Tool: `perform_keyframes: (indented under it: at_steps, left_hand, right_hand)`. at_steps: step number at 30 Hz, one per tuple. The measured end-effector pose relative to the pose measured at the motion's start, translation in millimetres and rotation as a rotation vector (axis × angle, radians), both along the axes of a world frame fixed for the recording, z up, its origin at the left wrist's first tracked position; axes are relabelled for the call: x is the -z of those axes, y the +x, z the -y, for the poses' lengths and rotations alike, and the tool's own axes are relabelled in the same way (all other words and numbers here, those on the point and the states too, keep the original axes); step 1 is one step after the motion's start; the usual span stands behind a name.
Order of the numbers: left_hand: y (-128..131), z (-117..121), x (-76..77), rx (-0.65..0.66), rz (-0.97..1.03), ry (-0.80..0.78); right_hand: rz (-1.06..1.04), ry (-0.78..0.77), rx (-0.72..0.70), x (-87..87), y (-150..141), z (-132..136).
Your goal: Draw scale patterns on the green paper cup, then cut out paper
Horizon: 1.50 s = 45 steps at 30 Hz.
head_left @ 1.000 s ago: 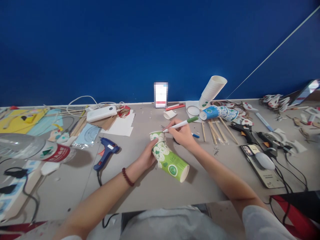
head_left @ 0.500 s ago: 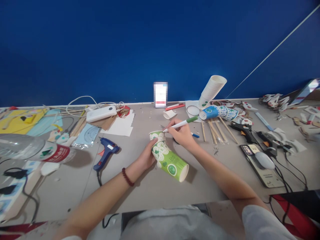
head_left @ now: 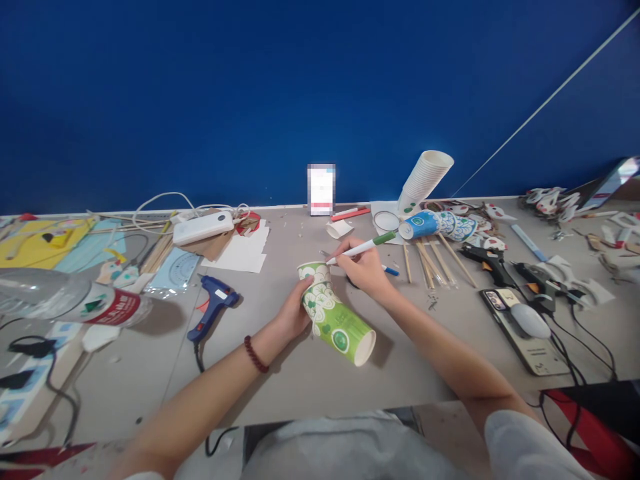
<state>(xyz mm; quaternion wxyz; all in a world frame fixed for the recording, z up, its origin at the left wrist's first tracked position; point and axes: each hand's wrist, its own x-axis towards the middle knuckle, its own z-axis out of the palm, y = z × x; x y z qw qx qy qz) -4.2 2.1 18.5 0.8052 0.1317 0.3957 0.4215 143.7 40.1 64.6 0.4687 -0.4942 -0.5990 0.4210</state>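
Observation:
Two green-and-white paper cups (head_left: 336,319), joined into one bent piece, lie tilted above the table in front of me. My left hand (head_left: 296,312) is closed round the upper cup from the left, its thumb on the printed side. In my right hand (head_left: 364,265) is a white marker with a green end (head_left: 367,247), pinched between the fingers. The marker's tip meets or nearly meets the upper cup near its rim; the exact contact is too small to tell. The lower cup's open mouth points right and toward me.
A blue glue gun (head_left: 213,307) and a large water bottle (head_left: 70,297) lie on the left. Right of my hands are wooden sticks (head_left: 427,263), a blue cup piece (head_left: 423,225), a leaning cup stack (head_left: 426,180) and a phone (head_left: 520,333). Another phone (head_left: 321,190) stands against the wall.
The lower end of the joined cups has swung slightly left and turned a little in my left hand. My right hand and the marker have hardly moved.

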Motion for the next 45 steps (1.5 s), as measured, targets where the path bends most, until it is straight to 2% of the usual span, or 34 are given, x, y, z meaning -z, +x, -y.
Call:
perform_keyframes:
  at_steps: [21,30,45]
  left_hand:
    - [-2.2,-0.3,-1.5,-0.002,0.044,-0.034]
    - [-4.9,-1.0,5.2,0.029,0.118,-0.026]
    - [-5.4,-1.7,2.7,0.032,0.12,-0.038]
  right_hand:
    - [-0.047,-0.001,-0.023,7.2,-0.5,-1.6]
    - [-0.098,-0.008,-0.025,7.0,-0.1,-2.3]
    - [-0.069,0.012,-0.031,5.5,-0.3,-2.1]
